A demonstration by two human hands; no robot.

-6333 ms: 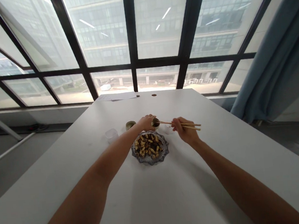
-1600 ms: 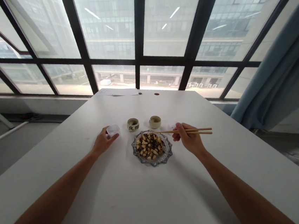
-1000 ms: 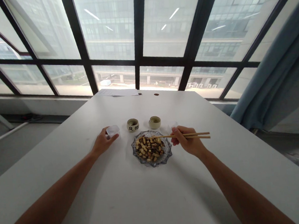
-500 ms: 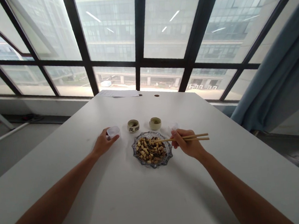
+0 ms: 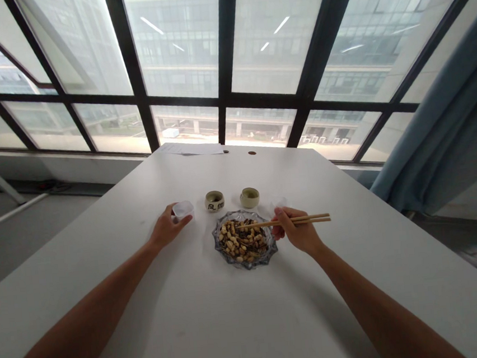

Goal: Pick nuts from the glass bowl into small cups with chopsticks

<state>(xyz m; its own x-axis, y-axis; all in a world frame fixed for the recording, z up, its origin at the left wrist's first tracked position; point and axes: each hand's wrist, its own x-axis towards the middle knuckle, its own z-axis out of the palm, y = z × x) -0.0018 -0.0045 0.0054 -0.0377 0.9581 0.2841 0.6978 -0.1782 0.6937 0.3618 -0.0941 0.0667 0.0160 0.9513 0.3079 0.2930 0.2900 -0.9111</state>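
My left hand (image 5: 167,226) is closed around a small clear plastic cup (image 5: 183,209) on the table, thumb and fingers at its sides. In my right hand (image 5: 296,231) is a pair of wooden chopsticks (image 5: 316,218), their tips over the food in a scalloped glass plate (image 5: 273,254). Peanuts in the shell (image 5: 240,247) and dark seeds, perhaps sunflower seeds, fill the plate. Behind it stand two small ceramic cups, one with dark characters (image 5: 214,206), the other plain-looking (image 5: 249,201). Another clear cup (image 5: 280,202) is partly hidden behind my right hand.
The white table (image 5: 219,327) reaches toward a window wall with dark frames. Papers (image 5: 193,149) lie at its far edge, near two round holes. A blue curtain (image 5: 438,109) hangs at the right, and a white metal bar (image 5: 9,215) stands at the left.
The chopstick tips have shifted slightly left over the peanuts and seeds. My left hand keeps its hold on the clear cup. The whole view has moved a little.
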